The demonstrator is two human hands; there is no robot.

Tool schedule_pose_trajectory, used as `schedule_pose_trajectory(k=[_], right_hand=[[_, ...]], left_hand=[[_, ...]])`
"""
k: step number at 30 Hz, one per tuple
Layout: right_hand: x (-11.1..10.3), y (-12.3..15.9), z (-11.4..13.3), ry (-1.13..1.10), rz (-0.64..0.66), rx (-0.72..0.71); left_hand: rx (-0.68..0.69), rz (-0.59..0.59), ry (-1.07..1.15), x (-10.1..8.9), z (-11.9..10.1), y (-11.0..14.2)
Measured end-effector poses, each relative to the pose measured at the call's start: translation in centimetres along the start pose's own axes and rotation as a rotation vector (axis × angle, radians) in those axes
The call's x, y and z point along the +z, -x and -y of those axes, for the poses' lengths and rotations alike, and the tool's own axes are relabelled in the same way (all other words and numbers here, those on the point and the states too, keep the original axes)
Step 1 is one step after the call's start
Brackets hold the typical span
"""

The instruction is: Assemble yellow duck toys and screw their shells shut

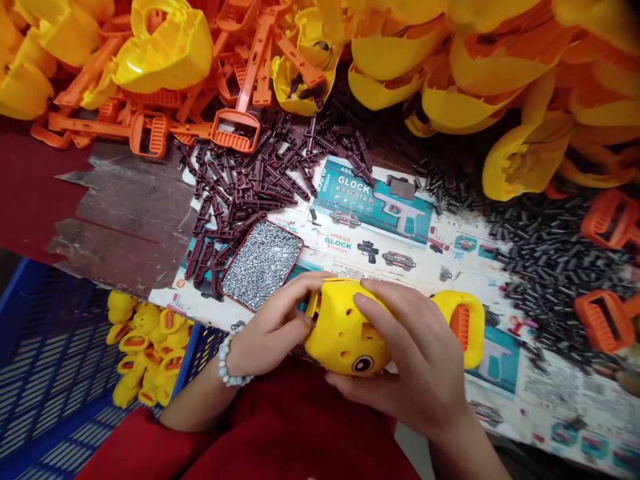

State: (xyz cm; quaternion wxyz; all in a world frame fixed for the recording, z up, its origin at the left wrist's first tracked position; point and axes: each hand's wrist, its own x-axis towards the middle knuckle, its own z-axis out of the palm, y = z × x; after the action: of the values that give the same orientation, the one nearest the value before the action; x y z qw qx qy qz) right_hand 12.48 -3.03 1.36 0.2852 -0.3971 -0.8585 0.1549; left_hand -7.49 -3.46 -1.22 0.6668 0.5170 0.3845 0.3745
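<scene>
A yellow plastic duck toy (330, 327) with a printed eye and several holes is held between my two hands, over the near edge of the table. My left hand (283, 327), with a beaded bracelet on its wrist, grips the toy's left end, thumb and fingers pressed at its rim. Wrapped over the right side, my right hand (407, 340) clasps it with the fingers on top and the thumb below. A yellow loop handle with an orange ribbed insert (463, 330) sticks out beyond my right hand. Just behind my left hand lies a tray of small silver screws (263, 260).
Dark brown plastic parts (255, 167) are heaped behind the tray. Small black cylindrical pieces (560, 267) spread at the right. Orange handles (240, 127) and yellow shells (165, 53) pile along the back. A blue crate (45, 347) at lower left contains several yellow toys (150, 347). Printed cardboard (345, 243) covers the table.
</scene>
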Motion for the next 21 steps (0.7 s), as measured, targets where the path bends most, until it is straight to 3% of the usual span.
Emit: schedule_pose_trajectory(k=[10,18,21], right_hand=[[0.24,-0.13,0.32,0.100,0.046,0.001],[0.16,0.27,0.20,0.039,-0.031,-0.028],[0.29,0.23,0.27,0.052,-0.033,-0.038]], left_hand=[[-0.042,-0.085,0.255,0.54,0.55,0.34],[0.025,-0.042,-0.121,0.07,0.22,0.13],[0.042,-0.047,-0.141,0.06,0.22,0.10]])
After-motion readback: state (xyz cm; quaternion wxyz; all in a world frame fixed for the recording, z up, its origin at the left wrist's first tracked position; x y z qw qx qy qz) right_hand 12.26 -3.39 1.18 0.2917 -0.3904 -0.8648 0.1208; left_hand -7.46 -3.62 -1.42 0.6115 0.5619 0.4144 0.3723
